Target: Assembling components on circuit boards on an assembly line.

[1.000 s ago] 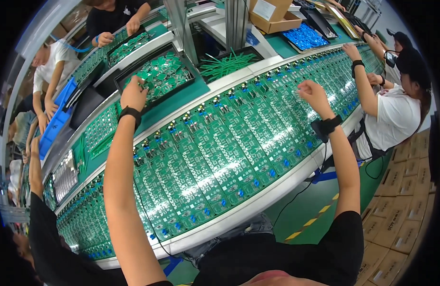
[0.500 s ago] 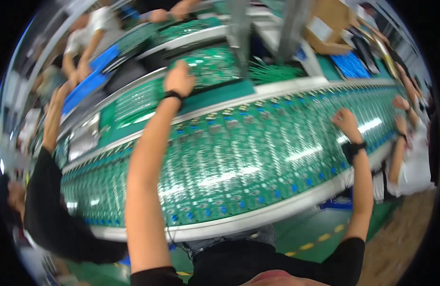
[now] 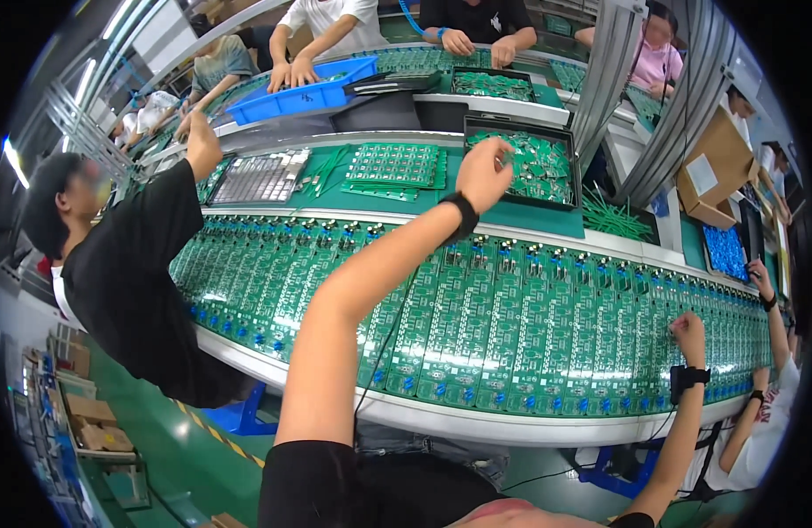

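My left hand (image 3: 487, 173) hangs over the left part of a black tray (image 3: 571, 141) heaped with small green circuit boards (image 3: 540, 169). Its fingers are curled in; whatever they may hold is hidden. Over the right part of a long row of green circuit boards (image 3: 476, 326) is my right hand (image 3: 687, 330), thumb and fingertips pressed together. Nothing nameable shows in that pinch. The boards lie side by side along a line, with blue parts at the near ends and connectors at the far ends. Each of my wrists wears a black band.
Beyond the line lie stacked board panels (image 3: 393, 165), a silvery tray (image 3: 260, 176) and thin green strips (image 3: 615, 218). Metal posts (image 3: 599, 79) rise behind. A cardboard box (image 3: 714, 172) and blue parts tray (image 3: 724, 251) stand right. Co-workers sit left, right and opposite, near a blue bin (image 3: 304, 91).
The view has swung and sharpened, so the line and trays sit differently in the picture. My left hand stays by the black tray's left side, my right hand over the boards.
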A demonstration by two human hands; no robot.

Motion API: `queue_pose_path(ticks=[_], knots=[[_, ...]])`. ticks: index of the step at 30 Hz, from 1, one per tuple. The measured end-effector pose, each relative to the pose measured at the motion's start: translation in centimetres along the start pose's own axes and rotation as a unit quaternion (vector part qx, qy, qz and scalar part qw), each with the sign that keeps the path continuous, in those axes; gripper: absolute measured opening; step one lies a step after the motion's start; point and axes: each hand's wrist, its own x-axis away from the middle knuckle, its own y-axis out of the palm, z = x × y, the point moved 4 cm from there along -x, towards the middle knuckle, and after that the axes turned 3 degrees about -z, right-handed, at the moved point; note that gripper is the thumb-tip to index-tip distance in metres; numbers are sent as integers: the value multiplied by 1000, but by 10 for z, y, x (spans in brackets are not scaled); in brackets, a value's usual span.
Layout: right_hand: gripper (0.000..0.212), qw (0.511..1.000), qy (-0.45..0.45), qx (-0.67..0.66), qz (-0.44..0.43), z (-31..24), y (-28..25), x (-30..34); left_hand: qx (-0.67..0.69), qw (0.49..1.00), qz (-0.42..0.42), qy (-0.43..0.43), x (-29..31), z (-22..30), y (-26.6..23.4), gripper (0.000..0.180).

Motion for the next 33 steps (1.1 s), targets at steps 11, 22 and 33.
queue_pose_path(ticks=[11,22,33], knots=[[7,990,-108,49,72,-9,-15,4,370,876,-285,-116,186,136,-78,22],[15,979,-122,14,161,-50,-24,34,488,791,-291,-228,244,94,-73,23],[15,988,-56,95,112,-94,-33,21,513,759,-197,-348,234,66,-82,25]])
